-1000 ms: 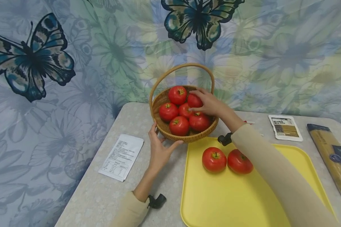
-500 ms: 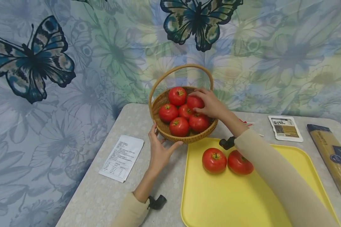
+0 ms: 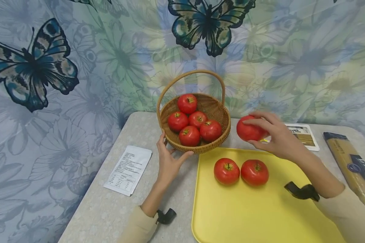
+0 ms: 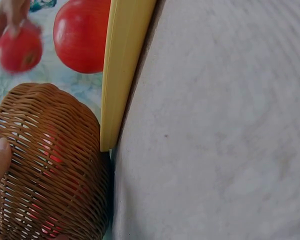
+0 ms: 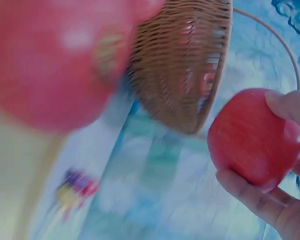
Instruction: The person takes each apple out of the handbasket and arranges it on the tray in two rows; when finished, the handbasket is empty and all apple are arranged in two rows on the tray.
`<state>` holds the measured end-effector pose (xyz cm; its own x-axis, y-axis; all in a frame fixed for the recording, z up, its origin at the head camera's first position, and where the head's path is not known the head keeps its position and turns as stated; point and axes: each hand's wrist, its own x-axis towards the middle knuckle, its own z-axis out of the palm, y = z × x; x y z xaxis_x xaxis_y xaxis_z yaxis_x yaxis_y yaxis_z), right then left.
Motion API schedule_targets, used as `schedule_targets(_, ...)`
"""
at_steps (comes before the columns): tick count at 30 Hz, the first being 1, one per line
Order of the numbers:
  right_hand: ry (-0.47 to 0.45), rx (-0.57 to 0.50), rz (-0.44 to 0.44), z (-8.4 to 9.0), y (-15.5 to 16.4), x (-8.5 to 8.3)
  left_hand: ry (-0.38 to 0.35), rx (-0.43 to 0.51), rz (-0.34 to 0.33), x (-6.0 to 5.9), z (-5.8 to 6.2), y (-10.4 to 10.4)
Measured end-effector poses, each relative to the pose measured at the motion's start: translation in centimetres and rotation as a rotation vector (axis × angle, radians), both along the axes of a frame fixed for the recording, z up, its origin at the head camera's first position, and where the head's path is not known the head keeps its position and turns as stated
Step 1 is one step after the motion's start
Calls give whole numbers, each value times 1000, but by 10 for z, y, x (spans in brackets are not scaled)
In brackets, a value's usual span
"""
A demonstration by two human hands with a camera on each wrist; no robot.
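A wicker basket (image 3: 213, 101) with a tall handle holds several red tomatoes (image 3: 211, 130). My left hand (image 3: 167, 167) holds its near left side, fingers at the rim and thumb spread along the front wall; the left wrist view shows a fingertip against the weave. To the right of the basket, my right hand (image 3: 280, 140) grips another tomato (image 5: 255, 140) between thumb and fingers, raised above the far edge of a yellow tray (image 3: 246, 212). Two tomatoes, a left one (image 3: 226, 171) and a right one (image 3: 254, 172), sit side by side on that tray.
A white printed packet (image 3: 128, 170) lies left of the basket. At the right are a white flat pack (image 3: 304, 135), partly behind the right hand, and a long brown package (image 3: 351, 165). A butterfly-print cloth (image 3: 124, 67) hangs behind the table.
My right hand has lifted a tomato out of the basket's right side and carried it rightward past the rim. The left hand stays at the basket.
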<state>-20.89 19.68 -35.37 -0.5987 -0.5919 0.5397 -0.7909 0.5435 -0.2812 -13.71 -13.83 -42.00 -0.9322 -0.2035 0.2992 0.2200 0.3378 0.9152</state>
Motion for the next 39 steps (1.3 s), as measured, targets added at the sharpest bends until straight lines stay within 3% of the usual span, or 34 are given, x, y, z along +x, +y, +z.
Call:
schedule_targets(5,-28,82,-120,-18,49,30,5,4,6,-2,-1,-3)
schedule_targets(10,-90,121,-178,-46,83,51,7,1,9,-3,0,-7)
schedule_targets(15,-202,146,-202,-72,91,63,7,-1,13,-2,0,-9)
schedule_targets(19,-283,180,-212,-81,86,70,10,-5,9,-2,-1,-10)
schedule_targets(21,-295,202,-221,-82,84,72,12,-10,13,-5,-7,-11)
schedule_targets(32,-199,330,-203,-83,76,81,9,-7,-7,-2,-3,-5)
schedule_targets(35,-144,336,-199,-75,77,79,9,-3,-13,-2,-4,-3)
schedule_targets(39,-77,266,-132,-51,67,63,11,-3,-18,-2,-4,-1)
